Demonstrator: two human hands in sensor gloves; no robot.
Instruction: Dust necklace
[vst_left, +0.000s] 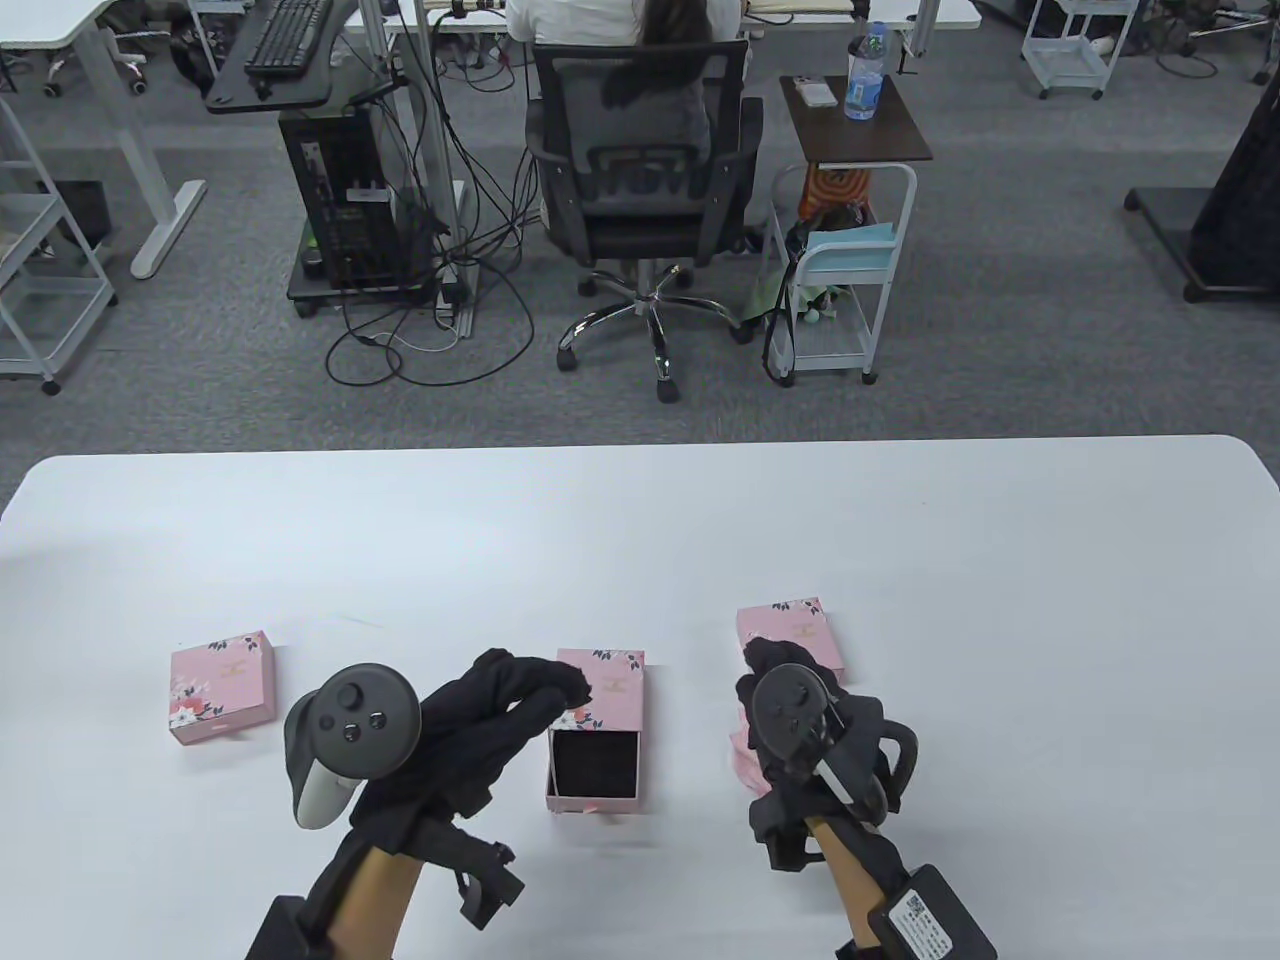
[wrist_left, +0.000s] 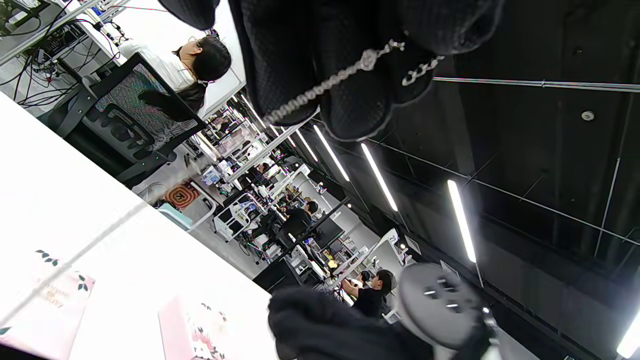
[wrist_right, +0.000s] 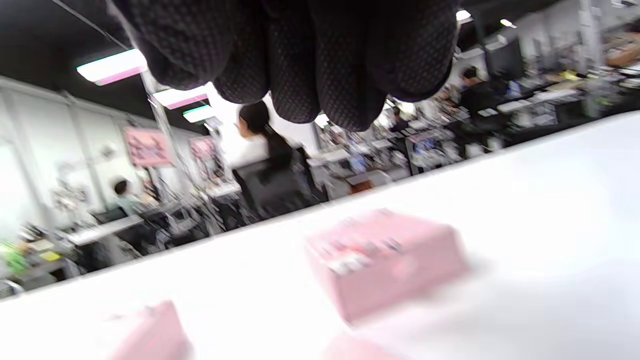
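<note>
Necklace across curled left fingers

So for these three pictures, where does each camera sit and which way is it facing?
Table view: above, looking down at the white table; both hands, left hand, right hand.
Left wrist view: tilted upward at the ceiling; fingers hold the necklace.
Right wrist view: low across the table; fingertips on top.
Shared: the pink boxes.

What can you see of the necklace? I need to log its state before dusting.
The necklace is a silver-looking chain, beaded or braided along one stretch, with a small round piece and open links near one end. It lies draped across the gloved fingers of the left hand, held above the open box. Its full length is hidden.
</note>
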